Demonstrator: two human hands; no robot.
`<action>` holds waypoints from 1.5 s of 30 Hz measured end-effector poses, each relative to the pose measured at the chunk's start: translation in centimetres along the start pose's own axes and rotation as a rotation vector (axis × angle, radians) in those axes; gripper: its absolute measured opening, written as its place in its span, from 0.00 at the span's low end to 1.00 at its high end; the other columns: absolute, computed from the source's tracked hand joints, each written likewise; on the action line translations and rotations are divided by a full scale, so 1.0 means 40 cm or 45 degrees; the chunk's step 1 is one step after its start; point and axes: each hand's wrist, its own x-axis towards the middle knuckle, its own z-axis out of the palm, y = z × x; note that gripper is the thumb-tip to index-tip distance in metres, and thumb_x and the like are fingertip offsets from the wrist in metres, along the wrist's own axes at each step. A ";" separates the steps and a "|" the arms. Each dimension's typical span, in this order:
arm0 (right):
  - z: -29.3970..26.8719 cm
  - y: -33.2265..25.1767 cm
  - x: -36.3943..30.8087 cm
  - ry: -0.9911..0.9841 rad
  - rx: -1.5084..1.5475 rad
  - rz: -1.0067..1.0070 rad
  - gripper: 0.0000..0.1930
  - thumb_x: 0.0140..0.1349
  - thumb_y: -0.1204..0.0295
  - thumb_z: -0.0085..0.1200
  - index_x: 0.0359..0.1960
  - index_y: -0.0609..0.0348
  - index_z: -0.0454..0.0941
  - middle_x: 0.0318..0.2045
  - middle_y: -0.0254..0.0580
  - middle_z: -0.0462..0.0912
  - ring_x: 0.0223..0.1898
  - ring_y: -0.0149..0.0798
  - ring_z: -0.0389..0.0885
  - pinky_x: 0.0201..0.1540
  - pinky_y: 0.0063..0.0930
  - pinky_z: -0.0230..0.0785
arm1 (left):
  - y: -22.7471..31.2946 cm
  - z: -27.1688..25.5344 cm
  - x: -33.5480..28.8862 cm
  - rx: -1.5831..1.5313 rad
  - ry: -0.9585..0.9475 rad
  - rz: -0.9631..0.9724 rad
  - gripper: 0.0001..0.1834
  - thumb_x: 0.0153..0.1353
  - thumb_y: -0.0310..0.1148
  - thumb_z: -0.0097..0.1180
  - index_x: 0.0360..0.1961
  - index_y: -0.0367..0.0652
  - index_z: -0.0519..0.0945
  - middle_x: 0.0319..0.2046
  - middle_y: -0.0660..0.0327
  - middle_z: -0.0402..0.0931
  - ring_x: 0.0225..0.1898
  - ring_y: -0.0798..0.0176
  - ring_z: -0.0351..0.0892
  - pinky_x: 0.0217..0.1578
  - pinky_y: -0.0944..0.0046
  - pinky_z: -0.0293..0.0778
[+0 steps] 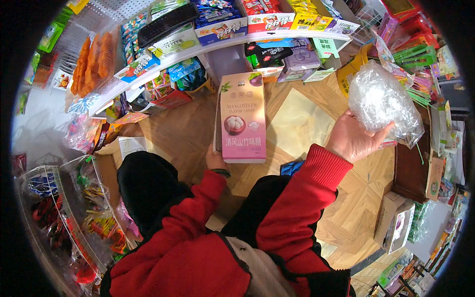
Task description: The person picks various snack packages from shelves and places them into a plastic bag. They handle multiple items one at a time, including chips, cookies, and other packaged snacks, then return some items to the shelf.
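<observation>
A tall candy box [245,119], yellow fading to pink with fruit pictures on its front, stands out in the middle of the view. My left hand [215,158] grips it at the lower left edge, with most fingers hidden behind the box. Off to the right, my right hand [355,136] holds a crumpled bundle of clear plastic film [383,99]. The thumb points outward along the film's lower side, and the other fingertips are partly covered by the film.
A curved white shelf [213,49] with open boxes of sweets runs across the far side, a black tray-like object [168,24] on top. Wire racks [64,213] of packets stand at the left. A yellow container [349,74] and cardboard boxes [396,220] line the right.
</observation>
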 end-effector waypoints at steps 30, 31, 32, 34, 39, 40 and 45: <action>-0.003 -0.022 0.007 -0.004 0.024 -0.004 0.29 0.55 0.60 0.59 0.57 0.54 0.66 0.55 0.39 0.71 0.55 0.41 0.70 0.57 0.38 0.63 | 0.138 0.057 0.064 -0.570 0.016 0.066 0.16 0.62 0.25 0.43 0.51 0.36 0.73 0.43 0.53 0.76 0.42 0.56 0.78 0.39 0.58 0.77; -0.001 -0.022 0.006 -0.020 0.023 -0.018 0.29 0.55 0.60 0.59 0.56 0.54 0.66 0.55 0.39 0.71 0.55 0.41 0.70 0.57 0.39 0.63 | 0.122 0.055 0.072 -0.584 0.005 0.014 0.17 0.62 0.27 0.43 0.51 0.36 0.72 0.43 0.52 0.76 0.42 0.56 0.78 0.40 0.57 0.76; 0.000 -0.022 0.005 -0.009 0.012 -0.003 0.29 0.56 0.58 0.58 0.57 0.54 0.65 0.56 0.38 0.71 0.56 0.41 0.69 0.58 0.38 0.61 | 0.104 0.055 0.081 -0.595 -0.019 -0.027 0.17 0.62 0.29 0.43 0.51 0.37 0.72 0.43 0.53 0.76 0.42 0.56 0.78 0.40 0.56 0.76; 0.001 -0.022 0.003 -0.052 -0.033 -0.026 0.29 0.57 0.56 0.57 0.58 0.53 0.65 0.57 0.37 0.69 0.58 0.40 0.66 0.62 0.38 0.56 | 0.078 0.051 0.094 -0.574 -0.057 -0.126 0.19 0.61 0.33 0.43 0.52 0.38 0.72 0.43 0.53 0.75 0.42 0.55 0.77 0.40 0.55 0.76; 0.006 -0.020 0.000 -0.029 -0.065 -0.023 0.29 0.57 0.55 0.56 0.58 0.53 0.64 0.57 0.37 0.69 0.58 0.40 0.67 0.62 0.39 0.56 | 0.045 0.031 0.105 -0.414 -0.101 -0.384 0.23 0.61 0.43 0.43 0.53 0.41 0.71 0.44 0.54 0.75 0.41 0.53 0.75 0.41 0.50 0.75; 0.008 -0.017 -0.002 -0.032 -0.063 -0.014 0.29 0.58 0.55 0.56 0.58 0.53 0.64 0.57 0.37 0.69 0.58 0.40 0.67 0.61 0.39 0.56 | 0.039 0.028 0.101 -0.372 -0.108 -0.440 0.24 0.61 0.45 0.43 0.53 0.41 0.70 0.44 0.54 0.75 0.41 0.53 0.75 0.41 0.50 0.74; 0.012 0.002 -0.008 -0.068 -0.031 0.015 0.29 0.58 0.55 0.55 0.58 0.53 0.65 0.57 0.37 0.69 0.58 0.40 0.67 0.61 0.38 0.57 | 0.009 0.000 0.052 -0.075 -0.120 -0.750 0.30 0.60 0.56 0.43 0.54 0.44 0.69 0.44 0.55 0.74 0.41 0.51 0.74 0.42 0.45 0.73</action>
